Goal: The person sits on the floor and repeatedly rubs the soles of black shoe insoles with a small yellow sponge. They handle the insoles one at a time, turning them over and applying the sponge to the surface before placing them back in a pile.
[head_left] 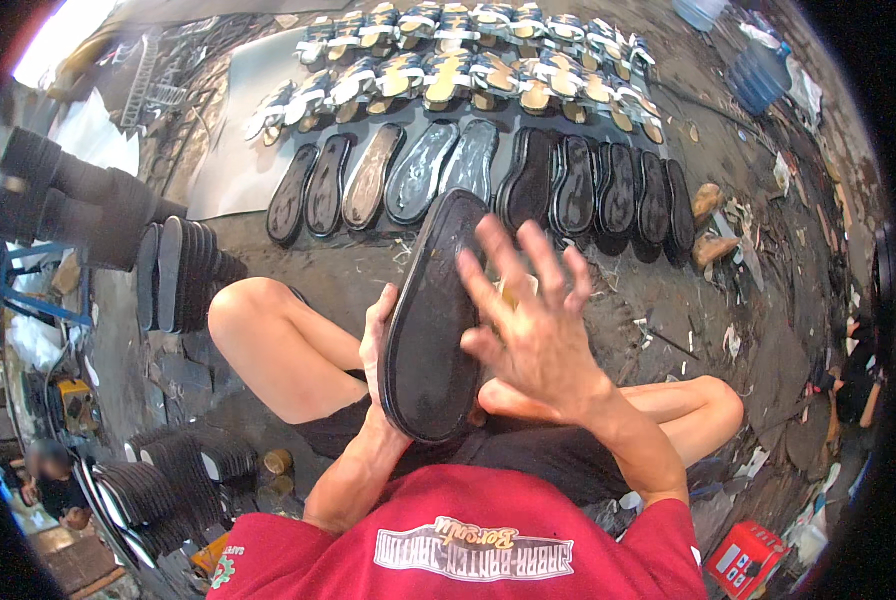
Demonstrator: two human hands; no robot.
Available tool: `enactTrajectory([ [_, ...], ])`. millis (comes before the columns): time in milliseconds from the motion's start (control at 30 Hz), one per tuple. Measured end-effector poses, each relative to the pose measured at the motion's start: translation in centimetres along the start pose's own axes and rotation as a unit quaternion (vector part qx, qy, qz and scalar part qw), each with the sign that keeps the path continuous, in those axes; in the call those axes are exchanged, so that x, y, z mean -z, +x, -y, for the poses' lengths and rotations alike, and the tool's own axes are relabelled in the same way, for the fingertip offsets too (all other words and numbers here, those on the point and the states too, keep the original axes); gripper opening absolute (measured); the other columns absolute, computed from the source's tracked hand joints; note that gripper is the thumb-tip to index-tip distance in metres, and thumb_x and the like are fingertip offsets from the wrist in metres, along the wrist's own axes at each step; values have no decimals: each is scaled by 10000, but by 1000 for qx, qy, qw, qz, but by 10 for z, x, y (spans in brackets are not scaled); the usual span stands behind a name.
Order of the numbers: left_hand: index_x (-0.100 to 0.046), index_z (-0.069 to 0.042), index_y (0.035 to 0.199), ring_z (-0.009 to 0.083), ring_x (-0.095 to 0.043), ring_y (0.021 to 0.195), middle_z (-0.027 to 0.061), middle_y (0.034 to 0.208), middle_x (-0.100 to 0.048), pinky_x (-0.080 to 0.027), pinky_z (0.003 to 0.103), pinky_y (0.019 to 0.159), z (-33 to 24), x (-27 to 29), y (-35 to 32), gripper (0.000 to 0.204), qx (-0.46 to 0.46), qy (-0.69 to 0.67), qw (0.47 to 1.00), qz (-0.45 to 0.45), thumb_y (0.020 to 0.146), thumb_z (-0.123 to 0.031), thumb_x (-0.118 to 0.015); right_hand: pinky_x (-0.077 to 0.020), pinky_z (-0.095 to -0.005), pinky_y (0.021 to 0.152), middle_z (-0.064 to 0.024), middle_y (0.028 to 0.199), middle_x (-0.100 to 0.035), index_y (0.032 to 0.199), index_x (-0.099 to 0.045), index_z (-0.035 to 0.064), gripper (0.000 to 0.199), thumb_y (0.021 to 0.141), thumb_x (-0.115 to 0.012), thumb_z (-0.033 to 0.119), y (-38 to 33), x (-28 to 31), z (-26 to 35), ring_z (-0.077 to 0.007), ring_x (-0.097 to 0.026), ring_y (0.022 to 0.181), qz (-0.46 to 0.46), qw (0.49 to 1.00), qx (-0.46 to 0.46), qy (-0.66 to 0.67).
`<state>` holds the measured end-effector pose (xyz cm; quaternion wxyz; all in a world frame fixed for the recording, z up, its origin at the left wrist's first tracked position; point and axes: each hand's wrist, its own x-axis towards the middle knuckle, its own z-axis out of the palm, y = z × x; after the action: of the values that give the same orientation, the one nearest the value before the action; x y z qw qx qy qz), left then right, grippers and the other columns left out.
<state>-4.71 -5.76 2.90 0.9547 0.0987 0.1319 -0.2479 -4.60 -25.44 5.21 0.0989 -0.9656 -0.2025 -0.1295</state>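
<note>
Head view: left hand (376, 335) closed around the left edge of a black shoe sole (433, 320), held tilted at picture centre above the lap; right hand (533, 320) spread open, fingers (508, 255) splayed, palm against the sole's right side. At 12 o'clock, on the floor (668, 300), a row of dark soles (488, 180), with finished sandals (468, 60) beyond; at 8 o'clock, stacked soles (168, 480).

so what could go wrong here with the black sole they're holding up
1. The left hand grips only one edge of the long black rubber shoe sole while the right hand presses it with spread fingers, so it might slip.
2. If dropped, it could land on the glossy dark soles laid in a row just beyond.
</note>
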Motion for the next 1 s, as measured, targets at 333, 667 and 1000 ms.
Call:
enactTrajectory([
  [333, -616, 47, 1422, 353, -785, 981, 250, 1236, -745, -672, 443, 870, 2, -10, 3, 739, 40, 49, 998, -25, 1069, -588, -478, -110, -614, 1263, -42, 1802, -246, 1640, -492, 332, 616, 1128, -315, 625, 16, -8, -28, -352, -191, 1623, 10, 999, -13, -29],
  [667, -668, -52, 1387, 237, -796, 918, 151, 1190, -778, -679, 385, 810, 4, -11, 5, 592, 16, 79, 992, -98, 1072, -535, -535, -124, -641, 1262, -24, 1814, -204, 1694, -377, 371, 636, 1127, -273, 639, 11, -14, -15, -353, -184, 1631, 60, 998, 19, -3],
  [1000, -661, -78, 1408, 236, -792, 924, 136, 1205, -769, -679, 369, 818, 1, -9, 9, 605, 45, 85, 990, -104, 1062, -557, -530, -135, -649, 1258, -29, 1813, -208, 1686, -377, 405, 610, 1120, -338, 630, 8, -16, -17, -354, -175, 1633, 74, 996, 47, 21],
])
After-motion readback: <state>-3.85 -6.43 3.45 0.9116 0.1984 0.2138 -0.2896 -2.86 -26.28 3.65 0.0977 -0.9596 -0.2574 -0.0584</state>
